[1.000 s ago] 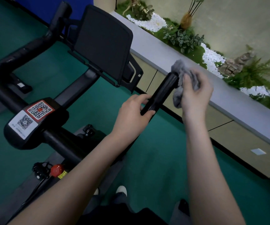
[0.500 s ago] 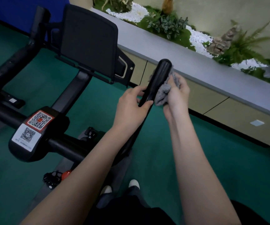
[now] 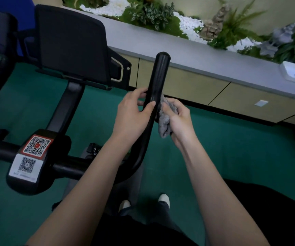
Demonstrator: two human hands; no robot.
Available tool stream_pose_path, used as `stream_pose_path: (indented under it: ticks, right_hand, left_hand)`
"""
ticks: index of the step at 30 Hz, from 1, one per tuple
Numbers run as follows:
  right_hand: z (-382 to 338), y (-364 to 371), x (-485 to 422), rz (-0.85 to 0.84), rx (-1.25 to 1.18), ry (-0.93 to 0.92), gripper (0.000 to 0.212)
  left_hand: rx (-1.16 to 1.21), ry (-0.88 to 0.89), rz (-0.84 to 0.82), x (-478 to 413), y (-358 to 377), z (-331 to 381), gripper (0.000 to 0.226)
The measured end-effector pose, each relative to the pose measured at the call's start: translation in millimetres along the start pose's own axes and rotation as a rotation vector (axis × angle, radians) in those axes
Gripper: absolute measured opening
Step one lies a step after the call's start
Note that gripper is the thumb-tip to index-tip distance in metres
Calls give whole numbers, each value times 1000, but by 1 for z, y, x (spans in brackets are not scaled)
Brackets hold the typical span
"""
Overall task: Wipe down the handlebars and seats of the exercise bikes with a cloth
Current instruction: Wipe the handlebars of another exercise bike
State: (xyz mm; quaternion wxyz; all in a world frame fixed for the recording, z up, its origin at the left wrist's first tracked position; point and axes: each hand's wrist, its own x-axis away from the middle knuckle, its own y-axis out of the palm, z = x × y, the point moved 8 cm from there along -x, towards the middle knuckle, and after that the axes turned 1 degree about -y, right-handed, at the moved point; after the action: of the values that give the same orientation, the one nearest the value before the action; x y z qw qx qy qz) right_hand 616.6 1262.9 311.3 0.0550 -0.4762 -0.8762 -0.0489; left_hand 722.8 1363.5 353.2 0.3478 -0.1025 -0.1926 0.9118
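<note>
A black exercise bike's right handlebar (image 3: pixel 158 75) rises upright in the middle of the view. My left hand (image 3: pixel 131 115) grips this bar from the left, thumb and fingers curled round it. My right hand (image 3: pixel 179 119) holds a bunched grey cloth (image 3: pixel 164 121) and presses it against the bar's right side, just below my left thumb. The bar's rounded tip stands bare above both hands. The left handlebar (image 3: pixel 3 55) runs along the far left edge. The bike's seat is not in view.
The bike's black screen (image 3: pixel 72 43) stands left of the bar, above a stem block with QR stickers (image 3: pixel 31 153). A grey ledge (image 3: pixel 214 63) with plants and white pebbles runs behind, over beige cabinet fronts. Green floor lies below; my shoes (image 3: pixel 163 199) show at the bottom.
My right hand has slid the cloth down the bar from its tip to mid-height. My left hand has kept its grip. The camera has tilted down and to the right.
</note>
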Motion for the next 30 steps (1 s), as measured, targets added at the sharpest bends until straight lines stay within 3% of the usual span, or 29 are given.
stream_pose_path:
  ticks: [7, 17, 30]
  right_hand:
    - [-8, -51, 26, 54, 215, -156, 10]
    - [18, -185, 58, 136, 157, -67, 14]
    - [32, -376, 87, 250, 226, -40, 9]
  left_hand:
    - [-215, 76, 6, 23, -2, 8, 44]
    - [-530, 270, 138, 76, 56, 63, 40]
    - [-804, 233, -295, 129, 275, 73, 61]
